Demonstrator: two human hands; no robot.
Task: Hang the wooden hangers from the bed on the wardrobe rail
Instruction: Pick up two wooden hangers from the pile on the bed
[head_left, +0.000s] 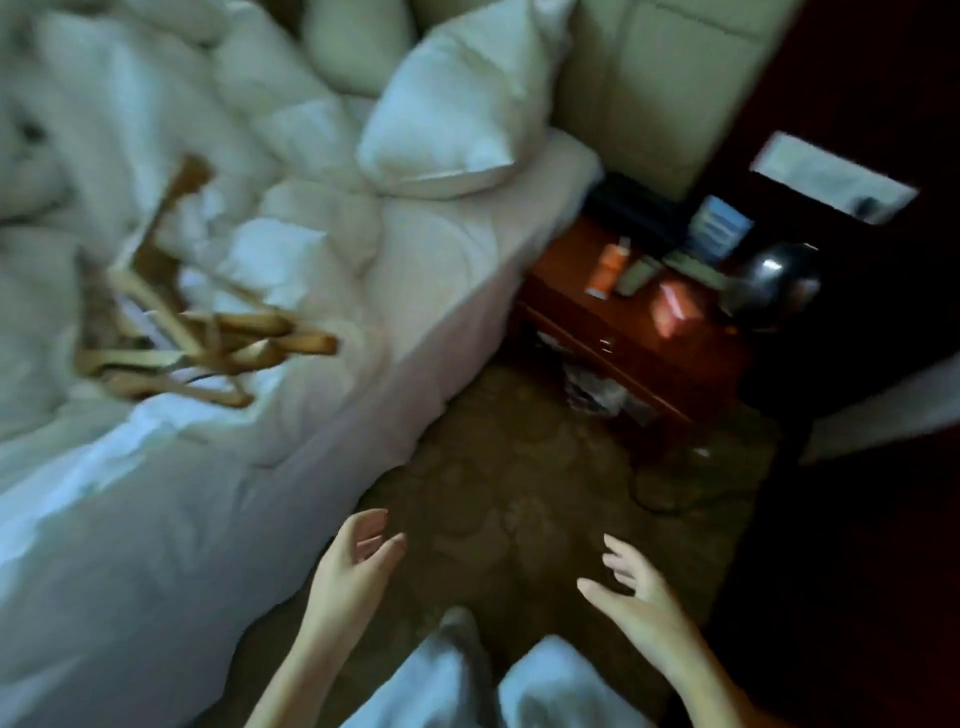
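Observation:
Several wooden hangers (208, 343) lie in a loose pile on the white bed (441, 270), at the left of the blurred head view. My left hand (358, 561) hovers over the carpet beside the bed's edge, fingers relaxed and empty, well below and right of the pile. My right hand (636, 587) is spread open over the carpet further right, also holding nothing. The wardrobe rail is not in view.
White pillows (457, 104) lean against the padded headboard (649, 88). A reddish wooden nightstand (691, 358) carries an orange tube (608, 270), a dark lamp (774, 286) and small items. Patterned carpet (519, 493) lies between bed and nightstand. My legs in pale trousers (457, 680) show at the bottom.

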